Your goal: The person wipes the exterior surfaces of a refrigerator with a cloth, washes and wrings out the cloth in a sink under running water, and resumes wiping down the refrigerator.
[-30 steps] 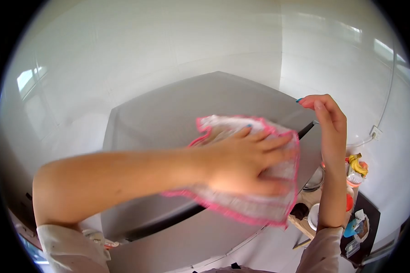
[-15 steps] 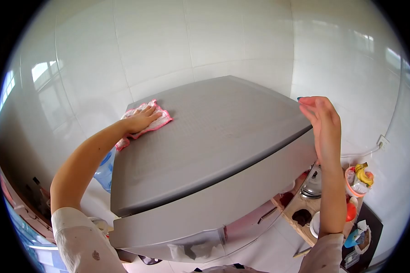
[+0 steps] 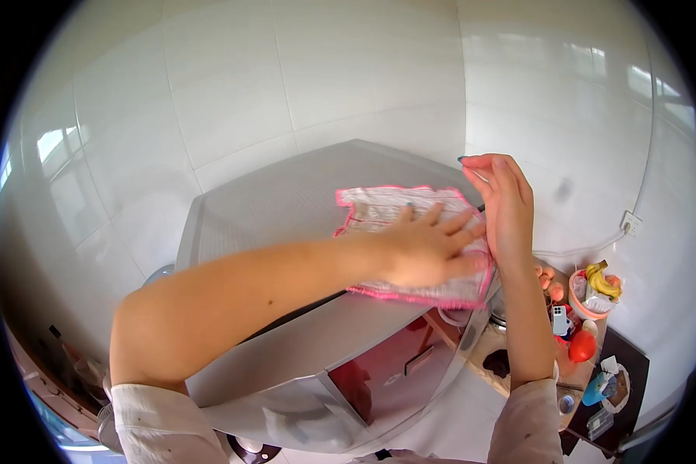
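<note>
My left hand [image 3: 433, 247] lies on a white cloth [image 3: 371, 205] with pink edging, its fingers spread flat. The cloth is spread over the right side of a grey, refrigerator-like appliance's top [image 3: 286, 185], and its near edge overlaps the front edge in this view. Motion blurs the left hand and forearm. My right hand [image 3: 506, 205] is raised by the right edge of that top, beside the cloth. Its fingers are loosely bent and apart, with nothing visible in them. The left forearm hides part of the grey top.
White tiled walls [image 3: 224, 93] meet behind the appliance. At the lower right, a wooden table [image 3: 479, 363] carries a phone [image 3: 559, 320], a red object [image 3: 582, 346] and a basket [image 3: 591, 309] with bananas [image 3: 602, 282]. A wall socket [image 3: 631, 223] with a cord sits above. A red cabinet [image 3: 394, 371] stands below.
My left hand has swept the cloth from the left side of the grey top to the right side, near my right hand. The view has shifted, and the cloth lies more spread out.
</note>
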A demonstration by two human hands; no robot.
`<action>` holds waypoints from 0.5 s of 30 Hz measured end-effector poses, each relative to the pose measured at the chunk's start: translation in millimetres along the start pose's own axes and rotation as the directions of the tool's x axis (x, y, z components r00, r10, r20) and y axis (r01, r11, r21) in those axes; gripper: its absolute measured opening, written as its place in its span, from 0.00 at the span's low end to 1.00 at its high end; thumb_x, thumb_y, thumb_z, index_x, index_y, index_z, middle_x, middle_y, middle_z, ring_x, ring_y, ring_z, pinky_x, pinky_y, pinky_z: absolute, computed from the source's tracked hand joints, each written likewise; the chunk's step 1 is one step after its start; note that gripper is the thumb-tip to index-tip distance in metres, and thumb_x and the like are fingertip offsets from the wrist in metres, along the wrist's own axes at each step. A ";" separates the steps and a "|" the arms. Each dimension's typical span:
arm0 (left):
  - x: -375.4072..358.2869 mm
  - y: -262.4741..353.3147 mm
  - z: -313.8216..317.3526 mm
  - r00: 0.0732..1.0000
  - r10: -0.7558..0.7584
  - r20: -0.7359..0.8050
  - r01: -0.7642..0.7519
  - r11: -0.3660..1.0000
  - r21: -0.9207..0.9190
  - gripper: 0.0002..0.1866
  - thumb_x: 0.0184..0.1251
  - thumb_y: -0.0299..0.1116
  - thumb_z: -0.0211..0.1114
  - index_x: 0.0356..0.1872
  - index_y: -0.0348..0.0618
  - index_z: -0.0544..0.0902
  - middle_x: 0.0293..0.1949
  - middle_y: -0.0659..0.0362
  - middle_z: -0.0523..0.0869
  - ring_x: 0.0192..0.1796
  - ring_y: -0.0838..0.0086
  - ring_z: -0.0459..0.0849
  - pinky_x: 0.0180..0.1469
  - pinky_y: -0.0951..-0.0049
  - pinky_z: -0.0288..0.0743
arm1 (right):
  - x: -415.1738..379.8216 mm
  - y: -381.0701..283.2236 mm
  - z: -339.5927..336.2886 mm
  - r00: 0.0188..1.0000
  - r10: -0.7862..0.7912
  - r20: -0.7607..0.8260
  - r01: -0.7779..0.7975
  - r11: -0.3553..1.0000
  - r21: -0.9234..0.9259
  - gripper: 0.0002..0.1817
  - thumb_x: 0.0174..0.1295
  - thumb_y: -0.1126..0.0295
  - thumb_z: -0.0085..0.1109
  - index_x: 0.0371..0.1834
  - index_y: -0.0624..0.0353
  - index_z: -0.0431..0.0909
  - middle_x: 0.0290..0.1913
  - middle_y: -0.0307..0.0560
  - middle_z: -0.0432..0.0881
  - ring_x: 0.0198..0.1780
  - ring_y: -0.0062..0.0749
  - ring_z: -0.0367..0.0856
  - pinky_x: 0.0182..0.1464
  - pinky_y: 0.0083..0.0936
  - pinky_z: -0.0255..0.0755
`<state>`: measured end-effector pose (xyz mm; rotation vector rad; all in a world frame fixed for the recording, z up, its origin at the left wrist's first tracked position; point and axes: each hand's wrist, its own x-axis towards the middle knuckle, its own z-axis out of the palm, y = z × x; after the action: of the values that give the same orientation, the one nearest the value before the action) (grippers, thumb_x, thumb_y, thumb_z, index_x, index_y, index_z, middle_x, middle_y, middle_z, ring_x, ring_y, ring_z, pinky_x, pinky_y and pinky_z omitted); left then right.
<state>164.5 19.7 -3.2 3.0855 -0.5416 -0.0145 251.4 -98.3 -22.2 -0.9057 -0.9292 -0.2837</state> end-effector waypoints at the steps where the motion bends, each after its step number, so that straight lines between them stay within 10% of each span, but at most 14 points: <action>1: -7.0 4.0 3.2 0.995 0.094 -0.028 -0.093 0.994 0.052 0.37 0.62 0.59 0.35 0.66 0.45 0.48 0.68 0.51 0.45 0.69 0.50 0.43 0.65 0.46 0.39 | 0.0 -1.2 0.4 1.000 0.012 0.004 -0.012 1.000 -0.010 0.14 0.65 0.65 0.40 0.35 0.66 0.71 0.38 0.46 0.74 0.48 0.30 0.72 0.58 0.30 0.62; 6: -94.2 7.7 -2.5 0.922 0.387 0.019 -0.386 0.912 0.140 0.35 0.56 0.36 0.55 0.65 0.47 0.52 0.67 0.51 0.50 0.68 0.52 0.47 0.65 0.50 0.43 | 1.6 -0.3 2.4 0.999 0.034 0.029 -0.032 0.997 -0.067 0.14 0.65 0.66 0.40 0.35 0.66 0.71 0.38 0.46 0.74 0.47 0.28 0.72 0.58 0.30 0.61; 10: -201.0 11.7 -16.4 0.966 0.211 0.148 -0.204 0.977 -0.058 0.36 0.50 0.29 0.61 0.64 0.48 0.58 0.66 0.51 0.52 0.67 0.53 0.50 0.65 0.54 0.46 | 3.6 0.7 -0.5 0.998 0.039 0.047 -0.037 0.998 -0.051 0.13 0.64 0.67 0.41 0.34 0.66 0.71 0.37 0.46 0.75 0.46 0.27 0.73 0.58 0.30 0.62; 15: -273.9 29.2 2.7 0.998 -0.064 -0.018 0.066 0.981 0.180 0.36 0.48 0.35 0.66 0.61 0.43 0.62 0.60 0.48 0.64 0.64 0.52 0.59 0.65 0.58 0.50 | 1.3 1.1 -2.7 0.998 -0.004 0.056 0.002 0.999 0.039 0.11 0.64 0.68 0.41 0.34 0.65 0.71 0.35 0.46 0.76 0.45 0.29 0.74 0.58 0.32 0.62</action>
<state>-102.9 85.5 -3.6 3.2765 -0.4661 0.0567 254.3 -99.5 -22.5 -0.8796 -0.9849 -0.2432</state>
